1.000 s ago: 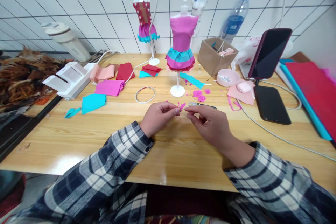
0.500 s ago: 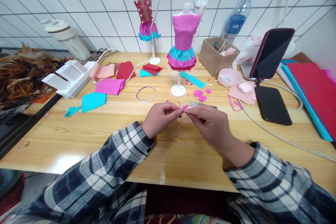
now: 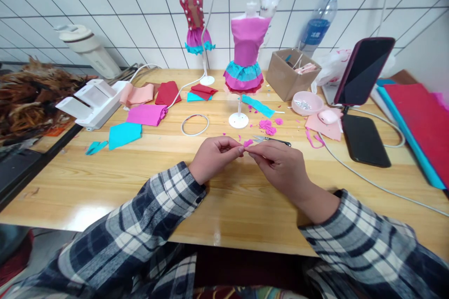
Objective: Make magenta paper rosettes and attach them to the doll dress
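Between my fingertips is a small piece of pink crepe paper (image 3: 248, 143). My left hand (image 3: 218, 156) pinches one end of it, and my right hand (image 3: 280, 163) pinches it from the other side, the two sets of fingertips almost touching. Just beyond my right fingers lies a pair of thread snips (image 3: 271, 140), partly covered by that hand. Several pink ruffled paper flowers (image 3: 267, 126) and tiny scraps rest behind them. A small mannequin (image 3: 248, 42) in a pink top and tiered blue, pink and red skirt stands upright beyond my hands.
A white ring (image 3: 195, 125) and folded paper pieces (image 3: 125, 136) lie to the left. Rightward are a pink bowl of beads (image 3: 307, 103), a cardboard box (image 3: 293, 74), a propped phone (image 3: 365, 71) and a flat black phone (image 3: 366, 141). A white cable (image 3: 365, 182) crosses the right side.
Both hands keep their pinch in nearly the same place. The pink paper between the fingertips has shifted very slightly.
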A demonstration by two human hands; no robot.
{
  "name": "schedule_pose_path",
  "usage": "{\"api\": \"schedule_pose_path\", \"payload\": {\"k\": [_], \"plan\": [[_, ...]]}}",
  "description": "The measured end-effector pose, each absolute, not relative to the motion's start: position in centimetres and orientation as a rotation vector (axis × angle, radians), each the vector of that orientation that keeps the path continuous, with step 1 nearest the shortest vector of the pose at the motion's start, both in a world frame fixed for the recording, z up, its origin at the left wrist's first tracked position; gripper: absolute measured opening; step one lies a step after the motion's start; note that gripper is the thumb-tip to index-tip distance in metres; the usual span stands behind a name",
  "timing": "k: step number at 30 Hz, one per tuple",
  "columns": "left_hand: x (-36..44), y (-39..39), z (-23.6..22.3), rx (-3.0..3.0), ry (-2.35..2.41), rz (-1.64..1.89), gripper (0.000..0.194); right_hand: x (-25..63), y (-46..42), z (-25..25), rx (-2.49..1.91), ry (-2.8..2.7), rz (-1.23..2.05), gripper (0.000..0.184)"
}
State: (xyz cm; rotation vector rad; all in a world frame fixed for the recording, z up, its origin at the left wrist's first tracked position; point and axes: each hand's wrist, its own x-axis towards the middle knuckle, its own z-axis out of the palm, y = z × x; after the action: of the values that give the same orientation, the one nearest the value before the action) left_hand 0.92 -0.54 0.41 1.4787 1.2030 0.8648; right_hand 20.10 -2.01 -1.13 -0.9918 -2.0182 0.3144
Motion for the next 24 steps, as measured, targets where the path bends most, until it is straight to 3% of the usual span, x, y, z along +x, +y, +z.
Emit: {"api": "schedule_pose_path", "payload": {"k": [24], "plan": [[0.78,-0.47,0.21,1.353,1.041,0.897,0.021,19.58,-2.34,-0.42,-1.185,-1.837,0.771,0.013]]}}
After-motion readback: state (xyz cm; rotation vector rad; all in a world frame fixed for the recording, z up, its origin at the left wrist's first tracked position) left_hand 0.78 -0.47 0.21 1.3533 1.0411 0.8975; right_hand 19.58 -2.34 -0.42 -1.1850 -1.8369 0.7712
